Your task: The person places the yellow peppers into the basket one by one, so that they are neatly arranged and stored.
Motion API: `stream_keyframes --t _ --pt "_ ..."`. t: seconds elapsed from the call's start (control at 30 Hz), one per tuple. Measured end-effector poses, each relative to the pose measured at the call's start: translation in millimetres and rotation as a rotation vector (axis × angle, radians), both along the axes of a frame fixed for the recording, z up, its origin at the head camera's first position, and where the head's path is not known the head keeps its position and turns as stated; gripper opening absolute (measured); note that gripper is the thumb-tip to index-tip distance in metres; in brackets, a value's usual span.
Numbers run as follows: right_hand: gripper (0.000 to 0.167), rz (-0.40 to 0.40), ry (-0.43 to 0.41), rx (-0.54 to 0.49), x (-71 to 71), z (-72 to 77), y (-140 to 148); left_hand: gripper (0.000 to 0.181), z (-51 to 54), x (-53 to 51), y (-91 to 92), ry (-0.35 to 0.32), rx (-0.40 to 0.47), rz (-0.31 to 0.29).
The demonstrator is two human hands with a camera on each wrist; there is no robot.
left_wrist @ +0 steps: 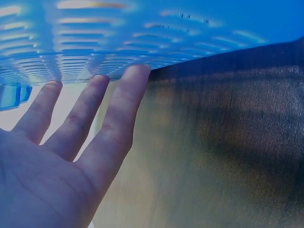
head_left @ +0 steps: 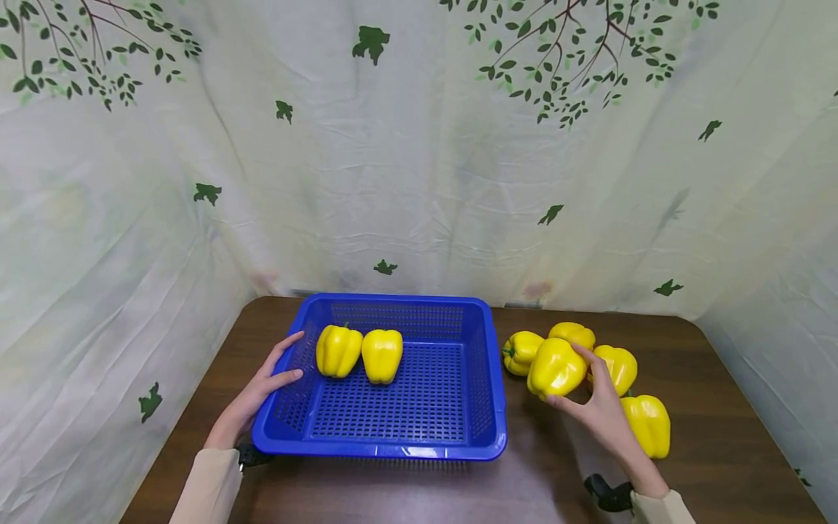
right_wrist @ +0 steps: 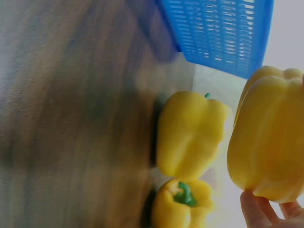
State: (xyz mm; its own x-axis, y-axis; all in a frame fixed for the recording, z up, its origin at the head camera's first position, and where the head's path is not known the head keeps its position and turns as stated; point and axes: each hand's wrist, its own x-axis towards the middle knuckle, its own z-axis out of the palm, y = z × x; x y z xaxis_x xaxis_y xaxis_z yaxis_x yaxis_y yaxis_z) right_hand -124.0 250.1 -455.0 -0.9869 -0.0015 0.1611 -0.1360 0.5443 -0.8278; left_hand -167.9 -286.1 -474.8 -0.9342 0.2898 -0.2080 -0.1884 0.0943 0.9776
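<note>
A blue slotted plastic basket stands on the table with two yellow bell peppers, one at the left and one beside it. My left hand holds the basket's left rim, thumb and one finger over the edge. In the left wrist view, the other fingers of the left hand reach along the slotted outer wall. To the basket's right, my right hand grips a yellow bell pepper between thumb and fingers, raised above the table in the right wrist view.
Several more yellow bell peppers, among them one at the near right and one near the basket, lie around the right hand. A brown wooden table carries everything. White cloth with printed leaves hangs behind and at the sides.
</note>
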Motion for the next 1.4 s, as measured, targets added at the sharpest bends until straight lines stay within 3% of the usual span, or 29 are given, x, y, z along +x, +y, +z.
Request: stream_keyframes --t 0.47,0.83,1.4 --pt "0.089 0.075 0.002 -0.005 -9.7 22.2 -15 0.063 0.8 1.1 0.1 -0.006 0.010 -0.008" --pt "0.087 0.180 0.064 -0.031 -24.9 34.8 -35 0.063 -0.1 1.2 -0.1 0.008 0.002 -0.017" --pt "0.083 0.311 0.093 -0.035 -50.3 56.4 -67 0.062 1.2 1.8 0.3 0.019 0.015 -0.027"
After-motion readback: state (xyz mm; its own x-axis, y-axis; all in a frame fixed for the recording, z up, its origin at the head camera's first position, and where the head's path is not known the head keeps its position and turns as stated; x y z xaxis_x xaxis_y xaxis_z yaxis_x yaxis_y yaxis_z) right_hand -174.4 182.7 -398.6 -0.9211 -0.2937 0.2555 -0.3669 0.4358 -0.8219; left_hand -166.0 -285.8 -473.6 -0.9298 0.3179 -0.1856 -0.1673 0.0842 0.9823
